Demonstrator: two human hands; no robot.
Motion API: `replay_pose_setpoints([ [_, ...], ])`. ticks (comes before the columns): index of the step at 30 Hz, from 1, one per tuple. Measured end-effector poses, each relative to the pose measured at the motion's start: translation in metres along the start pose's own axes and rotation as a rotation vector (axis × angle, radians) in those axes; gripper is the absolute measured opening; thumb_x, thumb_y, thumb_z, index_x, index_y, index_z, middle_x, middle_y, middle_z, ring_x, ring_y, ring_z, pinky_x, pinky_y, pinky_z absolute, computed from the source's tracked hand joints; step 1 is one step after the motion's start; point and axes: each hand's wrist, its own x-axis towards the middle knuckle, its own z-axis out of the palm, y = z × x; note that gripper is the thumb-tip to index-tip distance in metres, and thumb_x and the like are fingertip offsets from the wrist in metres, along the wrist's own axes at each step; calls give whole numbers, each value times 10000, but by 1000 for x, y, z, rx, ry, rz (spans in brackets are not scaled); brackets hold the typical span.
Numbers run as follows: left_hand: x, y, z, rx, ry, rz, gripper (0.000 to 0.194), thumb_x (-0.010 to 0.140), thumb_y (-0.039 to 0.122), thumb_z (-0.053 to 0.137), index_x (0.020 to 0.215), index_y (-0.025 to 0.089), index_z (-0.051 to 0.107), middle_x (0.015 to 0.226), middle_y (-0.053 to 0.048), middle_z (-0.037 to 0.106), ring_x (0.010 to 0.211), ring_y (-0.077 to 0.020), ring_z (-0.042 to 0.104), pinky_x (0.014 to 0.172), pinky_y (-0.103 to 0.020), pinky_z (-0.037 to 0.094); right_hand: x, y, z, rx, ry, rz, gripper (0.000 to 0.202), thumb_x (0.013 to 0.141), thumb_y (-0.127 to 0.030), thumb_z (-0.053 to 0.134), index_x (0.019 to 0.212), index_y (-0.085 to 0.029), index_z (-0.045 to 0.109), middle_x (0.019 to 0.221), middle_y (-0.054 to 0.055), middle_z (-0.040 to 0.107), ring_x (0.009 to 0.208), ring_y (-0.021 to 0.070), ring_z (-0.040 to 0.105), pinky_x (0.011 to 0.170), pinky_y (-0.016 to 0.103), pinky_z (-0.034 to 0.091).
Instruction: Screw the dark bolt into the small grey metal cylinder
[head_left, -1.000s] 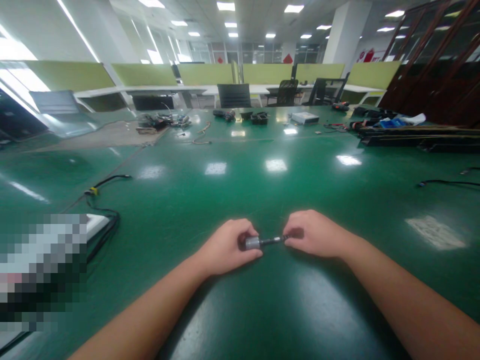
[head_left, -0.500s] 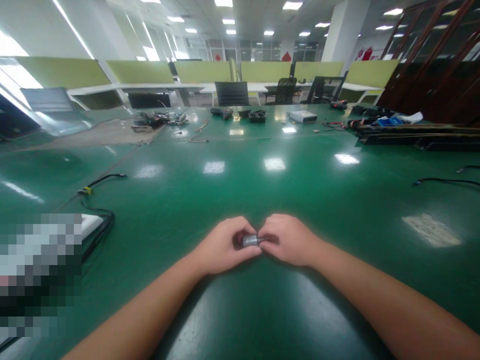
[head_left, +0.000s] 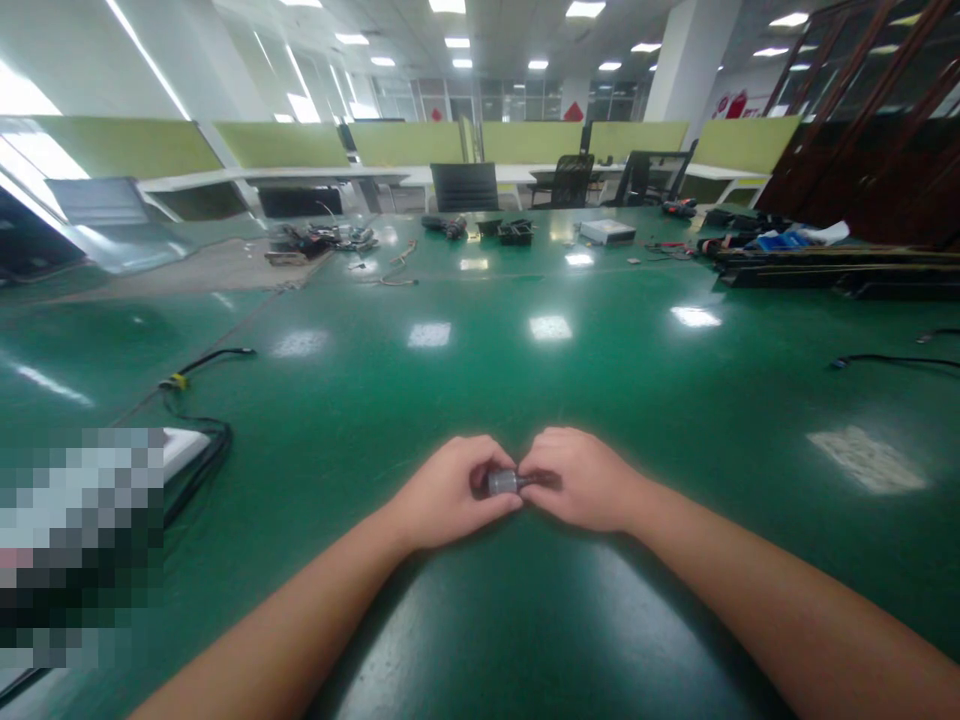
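Near the far edge of the desk (head_left: 480, 385) we saw a small black open-topped box (head_left: 516, 233), its contents too small to tell. A white box (head_left: 607, 232) sat to its right, and a cluster of parts (head_left: 319, 240) lay towards the far left corner.

In the near part of the desk, around the middle of its width, we had the silver cylinder (head_left: 503, 483) between the thumb and fingers of our left hand (head_left: 448, 492), that grip closed around it. Its dark shaft (head_left: 541, 481) ran right, into our right hand (head_left: 583, 482), whose fingertips were pinched on it. The hands were close together, their fingertips touching or nearly so; we could not tell which.

Green surface stretched between our hands and the things along the far edge. Towards the left edge lay a white-cornered object (head_left: 182, 452), mostly blurred out, with a black cable (head_left: 217, 450) beside it. Another cable (head_left: 896, 360) reached in from the right side, and long dark strips (head_left: 825, 270) were stacked towards the far right corner.
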Motion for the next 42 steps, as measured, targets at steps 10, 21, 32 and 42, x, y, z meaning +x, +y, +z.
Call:
replay_pose_setpoints([
  [10, 0, 0, 0, 8, 0, 19, 206, 826, 352, 734, 906, 174, 669, 774, 9, 610, 694, -147, 543, 652, -261, 363, 0, -2, -3, 1, -15, -23, 89, 891, -254, 662, 935, -196, 713, 891, 35, 709, 878, 189, 612, 805, 320, 441],
  [21, -1, -2, -2, 6, 0, 30, 205, 826, 340, 739, 935, 181, 670, 803, 6, 616, 715, -147, 553, 676, -262, 367, 0, -1, -5, 3, -28, -13, 97, 893, -268, 664, 925, -194, 717, 878, 33, 705, 869, 185, 609, 812, 319, 440],
  [32, -1, -3, -1, 5, 2, 21, 223, 816, 361, 754, 932, 184, 683, 782, 3, 602, 703, -151, 542, 650, -258, 357, -3, 0, -7, 16, -32, 10, 83, 883, -257, 673, 917, -195, 717, 883, 29, 709, 863, 179, 608, 801, 309, 445],
  [42, -1, -3, -1, 4, 6, 20, 220, 813, 356, 760, 936, 189, 686, 787, 3, 613, 707, -148, 546, 655, -257, 367, -6, 0, -12, 12, -36, 40, 74, 872, -255, 684, 897, -195, 718, 847, 28, 699, 823, 174, 597, 755, 301, 434],
])
